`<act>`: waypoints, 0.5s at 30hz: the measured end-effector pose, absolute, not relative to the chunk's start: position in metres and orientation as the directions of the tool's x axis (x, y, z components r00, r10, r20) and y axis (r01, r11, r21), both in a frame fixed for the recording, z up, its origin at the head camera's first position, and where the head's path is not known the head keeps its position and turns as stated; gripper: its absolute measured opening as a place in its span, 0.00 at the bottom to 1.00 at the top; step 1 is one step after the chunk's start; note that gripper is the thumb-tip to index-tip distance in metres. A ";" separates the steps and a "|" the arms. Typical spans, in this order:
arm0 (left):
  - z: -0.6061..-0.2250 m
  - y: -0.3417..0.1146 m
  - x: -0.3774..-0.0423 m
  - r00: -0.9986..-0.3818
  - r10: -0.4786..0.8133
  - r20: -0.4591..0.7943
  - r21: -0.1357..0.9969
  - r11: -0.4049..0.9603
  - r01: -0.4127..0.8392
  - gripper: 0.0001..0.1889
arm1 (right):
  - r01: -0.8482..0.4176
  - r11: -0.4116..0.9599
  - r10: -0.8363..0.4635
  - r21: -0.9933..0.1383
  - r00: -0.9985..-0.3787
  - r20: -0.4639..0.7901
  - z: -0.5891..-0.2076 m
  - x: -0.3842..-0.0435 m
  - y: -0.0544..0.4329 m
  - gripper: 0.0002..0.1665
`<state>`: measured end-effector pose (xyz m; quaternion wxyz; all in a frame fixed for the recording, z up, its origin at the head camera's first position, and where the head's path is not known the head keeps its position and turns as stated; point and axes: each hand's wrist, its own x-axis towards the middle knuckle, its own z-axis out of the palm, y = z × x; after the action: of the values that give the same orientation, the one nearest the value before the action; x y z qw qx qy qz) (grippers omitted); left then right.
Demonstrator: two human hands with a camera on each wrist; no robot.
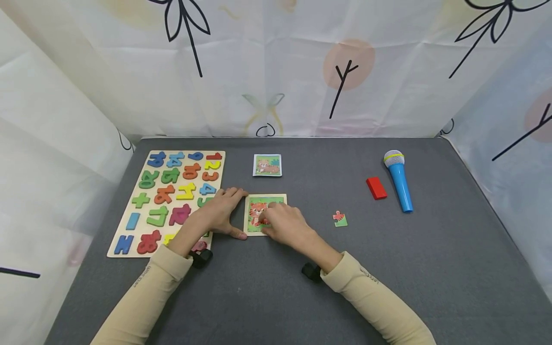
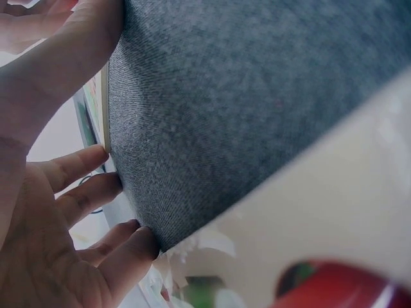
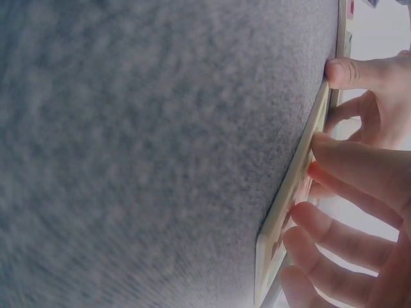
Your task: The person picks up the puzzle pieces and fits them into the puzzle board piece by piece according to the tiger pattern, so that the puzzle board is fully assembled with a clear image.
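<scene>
A small wooden picture puzzle [image 1: 258, 212] with a red animal on green lies flat on the table. My left hand [image 1: 222, 213] steadies it from the left, thumb near the lower corner and index finger near the upper one. In the left wrist view, that hand's fingers [image 2: 83, 168] are spread. My right hand [image 1: 286, 224] reaches over the puzzle from the right, fingertips touching its surface and covering part of the picture. From the right wrist view, its thumb lies at the board's near edge [image 3: 289, 192]; no piece shows clearly between the fingers. One loose puzzle piece [image 1: 340, 220] lies to the right.
A number board [image 1: 129, 211] with colourful digits stands left, partly under my left forearm. Behind the puzzle lies a small animal picture card [image 1: 267, 165]. A red block [image 1: 376, 188] and a blue toy microphone [image 1: 401, 184] are at the right. White printed cloth walls border the grey table [image 1: 276, 297].
</scene>
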<state>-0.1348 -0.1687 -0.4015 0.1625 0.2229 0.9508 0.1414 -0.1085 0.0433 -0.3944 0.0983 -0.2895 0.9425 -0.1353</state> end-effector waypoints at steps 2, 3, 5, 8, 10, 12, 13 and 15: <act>-0.402 -0.169 -0.135 -0.848 0.471 -0.244 0.342 0.860 0.379 0.59 | -0.517 0.794 -0.572 -0.319 -0.813 -0.108 -0.395 -0.108 0.044 0.10; -0.402 -0.169 -0.135 -0.848 0.472 -0.243 0.343 0.859 0.380 0.59 | -0.517 0.793 -0.573 -0.321 -0.812 -0.108 -0.395 -0.108 0.044 0.11; -0.403 -0.169 -0.135 -0.847 0.473 -0.241 0.343 0.858 0.382 0.59 | -0.516 0.791 -0.573 -0.328 -0.813 -0.104 -0.394 -0.108 0.044 0.10; -0.403 -0.169 -0.135 -0.847 0.473 -0.243 0.341 0.859 0.382 0.59 | -0.520 0.786 -0.576 -0.335 -0.813 -0.091 -0.393 -0.108 0.044 0.09; -0.402 -0.169 -0.135 -0.847 0.471 -0.247 0.339 0.861 0.380 0.59 | -0.521 0.782 -0.577 -0.342 -0.812 -0.082 -0.392 -0.108 0.044 0.09; -0.402 -0.169 -0.135 -0.847 0.469 -0.250 0.337 0.862 0.378 0.59 | -0.521 0.780 -0.579 -0.347 -0.812 -0.080 -0.392 -0.108 0.044 0.08; -0.402 -0.169 -0.135 -0.847 0.468 -0.253 0.337 0.863 0.377 0.59 | -0.521 0.780 -0.578 -0.347 -0.812 -0.081 -0.392 -0.109 0.044 0.08; -0.402 -0.169 -0.136 -0.847 0.468 -0.254 0.340 0.862 0.375 0.59 | -0.519 0.781 -0.577 -0.348 -0.812 -0.086 -0.393 -0.109 0.043 0.08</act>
<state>-0.1356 -0.1687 -0.4022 0.1660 0.2218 0.9506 0.1399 -0.1089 0.0432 -0.3931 0.0941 -0.2919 0.9390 -0.1559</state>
